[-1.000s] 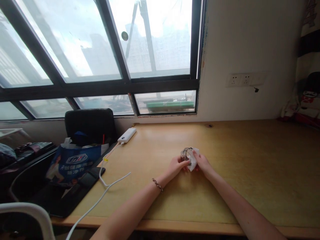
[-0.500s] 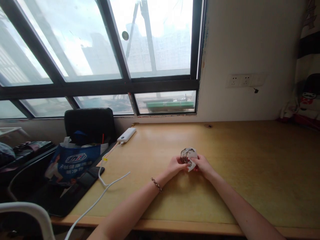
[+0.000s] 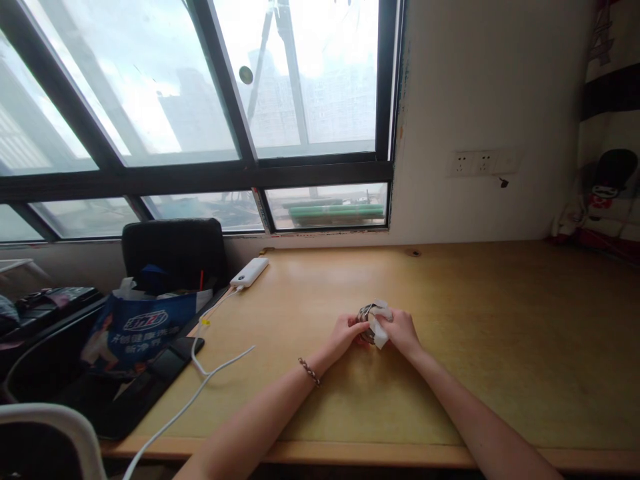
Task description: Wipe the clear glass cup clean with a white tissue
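Note:
Over the middle of the table (image 3: 320, 400), a small round object with dark and shiny curved bands (image 3: 367, 312) is held between my hands; its exact kind is unclear. My left hand (image 3: 346, 335) grips its left side, thumb laid across the front. A piece of white tissue (image 3: 381, 337) is pinched in my right hand (image 3: 404, 333) and pressed against the object's right side. Both hands are closed, with some fingertips hidden behind the object. A braided bracelet (image 3: 309, 372) circles my left wrist.
A white power bank (image 3: 249, 273) lies at the table's far left corner, its white cable (image 3: 205, 373) trailing to the front edge. Left of the table are a black chair (image 3: 173, 250) and a blue bag (image 3: 140, 327). A window and wall sockets (image 3: 473, 162) are behind.
The tissue has shifted and bunched, with one end now hanging lower at the front. My right hand has turned slightly around the object. The whole view has moved a little.

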Demonstrator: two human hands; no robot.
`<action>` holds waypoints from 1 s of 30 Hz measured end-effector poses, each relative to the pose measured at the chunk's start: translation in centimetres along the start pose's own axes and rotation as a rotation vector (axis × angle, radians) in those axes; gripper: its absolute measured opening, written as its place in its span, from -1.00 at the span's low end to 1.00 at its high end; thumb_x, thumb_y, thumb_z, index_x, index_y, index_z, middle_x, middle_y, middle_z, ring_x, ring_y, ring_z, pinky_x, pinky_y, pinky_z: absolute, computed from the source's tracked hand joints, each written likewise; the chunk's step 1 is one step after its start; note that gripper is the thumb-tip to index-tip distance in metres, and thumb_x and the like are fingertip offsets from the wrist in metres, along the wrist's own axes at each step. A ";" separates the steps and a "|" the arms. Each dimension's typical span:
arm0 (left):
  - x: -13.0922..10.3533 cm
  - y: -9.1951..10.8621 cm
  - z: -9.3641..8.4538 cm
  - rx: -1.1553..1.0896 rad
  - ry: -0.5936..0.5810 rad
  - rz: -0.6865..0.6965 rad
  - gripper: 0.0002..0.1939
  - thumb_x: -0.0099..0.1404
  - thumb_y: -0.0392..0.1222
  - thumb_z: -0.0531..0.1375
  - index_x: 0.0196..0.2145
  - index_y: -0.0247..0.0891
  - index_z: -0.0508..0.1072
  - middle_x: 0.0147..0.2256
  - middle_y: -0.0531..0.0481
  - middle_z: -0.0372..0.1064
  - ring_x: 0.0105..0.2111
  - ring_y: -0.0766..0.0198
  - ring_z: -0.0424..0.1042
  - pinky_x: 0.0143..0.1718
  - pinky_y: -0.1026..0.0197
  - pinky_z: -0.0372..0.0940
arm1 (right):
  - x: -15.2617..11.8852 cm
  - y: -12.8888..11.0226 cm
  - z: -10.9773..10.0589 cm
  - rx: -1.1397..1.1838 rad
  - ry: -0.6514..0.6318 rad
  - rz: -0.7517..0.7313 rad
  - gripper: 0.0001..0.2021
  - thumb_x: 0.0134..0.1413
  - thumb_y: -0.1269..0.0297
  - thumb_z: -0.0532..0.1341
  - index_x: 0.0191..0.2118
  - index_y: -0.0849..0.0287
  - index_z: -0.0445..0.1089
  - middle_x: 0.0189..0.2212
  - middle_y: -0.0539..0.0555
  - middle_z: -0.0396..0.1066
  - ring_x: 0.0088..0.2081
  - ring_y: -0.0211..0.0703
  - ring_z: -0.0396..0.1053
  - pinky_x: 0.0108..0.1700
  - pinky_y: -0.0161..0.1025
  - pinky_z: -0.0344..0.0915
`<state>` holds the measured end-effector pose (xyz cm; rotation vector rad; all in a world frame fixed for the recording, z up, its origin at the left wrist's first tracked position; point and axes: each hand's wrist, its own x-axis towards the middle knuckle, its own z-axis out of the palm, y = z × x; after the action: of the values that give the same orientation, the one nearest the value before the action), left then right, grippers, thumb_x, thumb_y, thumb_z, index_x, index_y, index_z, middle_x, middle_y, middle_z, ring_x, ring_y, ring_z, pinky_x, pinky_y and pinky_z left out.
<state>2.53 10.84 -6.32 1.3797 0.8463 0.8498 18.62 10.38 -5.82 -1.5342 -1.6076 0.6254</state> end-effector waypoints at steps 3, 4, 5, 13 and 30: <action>-0.1 0.3 0.2 -0.004 0.062 0.037 -0.62 0.04 0.03 0.14 -0.52 -0.44 0.42 -0.61 -0.05 0.35 -0.61 0.34 0.31 -0.56 0.32 0.20 | 0.1 0.2 0.4 0.211 -0.213 0.209 -0.87 -0.19 0.35 0.13 -0.45 0.27 0.37 -0.60 0.04 0.38 -0.61 -0.24 0.30 -0.61 -0.39 0.18; -0.1 0.4 0.2 0.004 0.085 0.043 -0.61 0.04 0.03 0.13 -0.53 -0.45 0.42 -0.62 -0.04 0.34 -0.61 0.35 0.29 -0.56 0.33 0.19 | 0.1 0.2 0.5 0.272 -0.274 0.255 -0.89 -0.20 0.38 0.13 -0.45 0.27 0.36 -0.62 0.02 0.37 -0.65 -0.25 0.28 -0.65 -0.39 0.17; 0.0 0.4 0.3 0.012 0.101 0.043 -0.60 0.04 0.04 0.13 -0.54 -0.45 0.42 -0.63 -0.03 0.33 -0.62 0.35 0.28 -0.56 0.33 0.18 | 0.1 0.3 0.6 0.311 -0.303 0.282 -0.90 -0.19 0.39 0.12 -0.46 0.26 0.35 -0.64 0.01 0.35 -0.68 -0.26 0.27 -0.68 -0.39 0.16; 0.3 0.5 0.5 -0.037 -0.017 0.139 -0.52 0.00 0.01 0.21 -0.18 -0.37 0.35 -0.28 -0.12 0.36 -0.34 0.24 0.34 -0.38 0.29 0.22 | -0.4 0.2 1.0 0.269 -0.147 0.320 -0.59 0.03 0.03 0.00 -0.62 0.21 0.31 -0.81 0.02 0.25 -0.81 -0.25 0.20 -0.81 -0.39 0.08; 0.6 0.2 -0.7 0.014 -0.063 0.106 -0.45 -0.03 0.16 0.16 -0.27 -0.41 0.38 -0.45 -0.04 0.32 -0.51 0.36 0.24 -0.53 0.35 0.11 | -0.8 -0.2 0.8 0.213 -0.222 0.140 -0.69 -0.05 0.05 0.08 -0.43 0.23 0.37 -0.70 0.02 0.33 -0.75 -0.26 0.22 -0.73 -0.39 0.08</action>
<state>2.22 11.71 -6.10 1.4660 0.7368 0.8782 17.85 9.66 -6.29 -1.4664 -1.5452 1.0413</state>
